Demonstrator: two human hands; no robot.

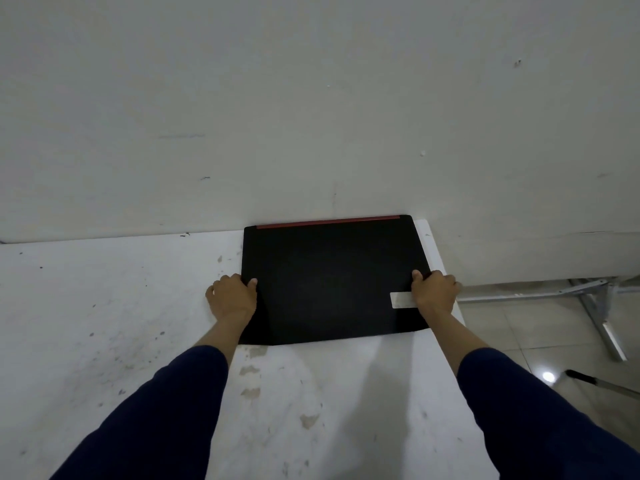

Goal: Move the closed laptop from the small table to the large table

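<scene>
Fingers (250, 283) of both hands gripping the closed laptop's (329, 278) side edges, laptop between them

Grey wall (311, 98), scuffed, at rear. Tiled floor (540, 327) at right w/ folding metal frame (595, 306) and a light reflection (548, 376).

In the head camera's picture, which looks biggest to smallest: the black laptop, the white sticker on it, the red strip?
1. black laptop
2. and 3. unsure: the red strip is longer, the white sticker wider and partly hidden under the right hand.
</scene>
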